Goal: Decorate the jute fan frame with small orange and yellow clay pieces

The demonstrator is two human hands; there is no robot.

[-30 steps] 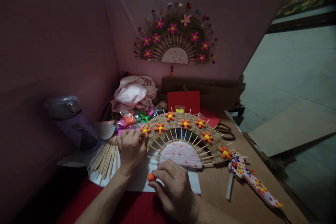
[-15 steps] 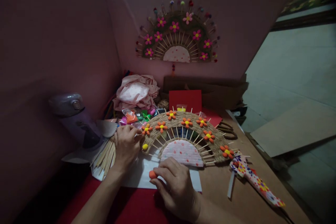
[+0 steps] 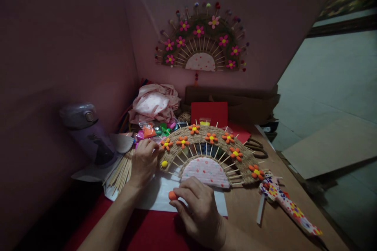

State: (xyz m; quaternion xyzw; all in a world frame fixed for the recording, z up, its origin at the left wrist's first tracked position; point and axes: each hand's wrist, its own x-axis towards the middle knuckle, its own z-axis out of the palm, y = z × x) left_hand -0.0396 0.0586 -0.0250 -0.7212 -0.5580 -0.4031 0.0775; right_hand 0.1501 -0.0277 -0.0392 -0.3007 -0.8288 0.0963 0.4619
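Note:
A half-round fan-shaped craft (image 3: 206,141) of jute rope and wooden sticks lies on the table, with orange clay flowers (image 3: 211,138) along its arc and a pink dotted half-circle (image 3: 205,172) at its middle. My left hand (image 3: 144,160) rests with curled fingers against the craft's left end, next to a small yellow clay ball (image 3: 164,163) stuck on the rope. My right hand (image 3: 196,208) is closed in a pinch on an orange clay ball (image 3: 172,195) above the white paper (image 3: 156,200).
A finished craft with pink flowers (image 3: 202,41) hangs on the pink wall. Bamboo sticks (image 3: 120,170), a purple bottle (image 3: 88,133), pink cloth (image 3: 154,104), clay packets (image 3: 150,131), red card (image 3: 209,113), scissors (image 3: 255,147) and a patterned glue gun (image 3: 287,206) surround the work.
My left hand drew back slightly from the craft's left end, uncovering a yellow clay ball now stuck there. My right hand keeps pinching the orange ball, barely moved.

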